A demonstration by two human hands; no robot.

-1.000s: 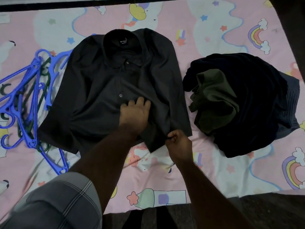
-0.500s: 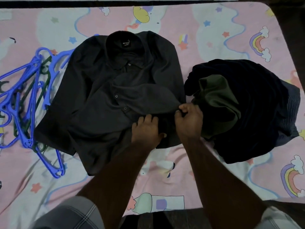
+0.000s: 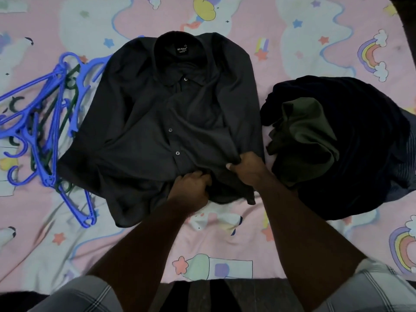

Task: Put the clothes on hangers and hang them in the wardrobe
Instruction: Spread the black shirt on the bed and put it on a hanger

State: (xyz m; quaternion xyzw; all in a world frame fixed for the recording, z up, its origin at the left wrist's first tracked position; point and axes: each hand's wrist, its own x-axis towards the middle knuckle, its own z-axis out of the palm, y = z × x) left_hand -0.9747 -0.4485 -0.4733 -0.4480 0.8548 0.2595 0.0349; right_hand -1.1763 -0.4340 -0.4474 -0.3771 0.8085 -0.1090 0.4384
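Both hands' grip | dark shirt [image 3: 157,122] | front bunched, hem lifted

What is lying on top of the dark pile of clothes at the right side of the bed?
An olive green garment lies crumpled on the dark pile. A striped piece shows at its right edge. What lies lower in the pile is covered.

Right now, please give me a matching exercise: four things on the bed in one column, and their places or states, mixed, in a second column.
1. dark shirt
2. blue hangers
3. olive garment
4. rainbow print

a. on top of the dark pile at the right
b. far right of the sheet, bare
c. spread flat, gripped by both hands at its lower edge
d. heaped at the left

Pairs: 1-c, 2-d, 3-a, 4-b
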